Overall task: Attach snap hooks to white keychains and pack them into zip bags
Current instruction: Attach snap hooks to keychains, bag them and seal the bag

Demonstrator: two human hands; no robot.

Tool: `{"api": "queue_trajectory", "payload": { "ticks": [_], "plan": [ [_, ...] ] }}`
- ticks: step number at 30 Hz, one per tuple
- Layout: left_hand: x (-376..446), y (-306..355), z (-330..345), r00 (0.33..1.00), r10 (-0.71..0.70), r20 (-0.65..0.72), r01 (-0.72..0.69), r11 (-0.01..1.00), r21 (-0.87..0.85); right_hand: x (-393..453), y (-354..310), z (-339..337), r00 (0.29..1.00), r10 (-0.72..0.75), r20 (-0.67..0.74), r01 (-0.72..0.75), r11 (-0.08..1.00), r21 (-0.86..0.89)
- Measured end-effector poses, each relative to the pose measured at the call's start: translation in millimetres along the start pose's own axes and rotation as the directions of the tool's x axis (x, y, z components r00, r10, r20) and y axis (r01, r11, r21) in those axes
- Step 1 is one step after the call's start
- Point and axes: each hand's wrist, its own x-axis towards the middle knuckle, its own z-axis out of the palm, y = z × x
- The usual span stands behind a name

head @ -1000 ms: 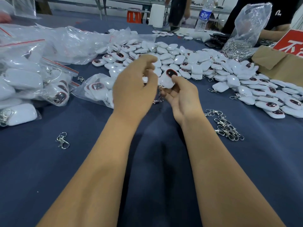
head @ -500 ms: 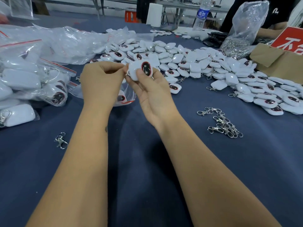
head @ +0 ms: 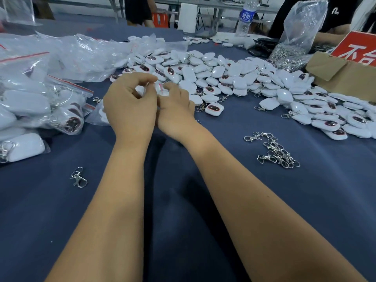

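Pinching a zip bag [head: 160,89], mouth upward, left hand [head: 130,106] and right hand [head: 175,110].

The red sign [head: 360,50] at the far right, standing on the brown cardboard box [head: 345,78], bears large white Chinese characters: "不" is whole, and the next is cut by the frame edge, so it cannot be read in full. The blue label on the water bottle [head: 245,17] at the far side of the surface carries white Chinese characters, too small and blurred to read. A small white mark shows on a person's black shirt [head: 333,11], its meaning unclear.
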Motion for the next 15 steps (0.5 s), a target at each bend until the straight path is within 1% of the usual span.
{"api": "queue_trajectory", "payload": {
  "ticks": [2,4,6,7,8,10,12,13,14,15],
  "plan": [
    [0,1,0,1.000,0.007,-0.002,-0.007,1.000,-0.006,3,-3,-2,0.999,-0.040,0.036,0.039,0.999,0.005],
    [1,2,-1,1.000,0.008,-0.007,-0.008,1.000,-0.011,6,-3,-3,0.999,-0.037,-0.008,0.036,0.997,-0.066],
    [1,2,0,1.000,0.017,-0.013,-0.017,1.000,-0.003,8,-2,-1,0.998,-0.002,-0.068,-0.009,0.986,-0.168],
    [1,1,1,1.000,0.024,-0.020,-0.024,1.000,0.002,8,-2,0,0.996,0.009,-0.083,-0.022,0.986,-0.164],
    [0,0,1,0.999,0.028,-0.024,-0.028,1.000,0.011,8,-3,1,0.996,0.004,-0.090,-0.014,0.994,-0.109],
    [1,-5,1,1.000,0.008,-0.007,-0.008,0.999,0.039,5,-4,-2,0.993,-0.011,-0.120,0.024,0.994,0.107],
    [1,-8,0,1.000,0.000,-0.003,0.000,0.994,0.106,-1,3,-12,0.974,0.050,-0.223,0.020,0.954,0.300],
    [-1,-7,1,0.998,0.054,-0.023,-0.049,0.981,0.187,-4,9,-18,0.953,0.105,-0.284,-0.003,0.941,0.338],
    [-3,-4,3,0.988,0.146,-0.045,-0.129,0.956,0.263,-8,17,-23,0.929,0.164,-0.332,-0.047,0.941,0.334],
    [-7,2,7,0.965,0.257,-0.059,-0.230,0.929,0.289,-12,25,-27,0.907,0.223,-0.357,-0.117,0.948,0.295]
  ]
}}
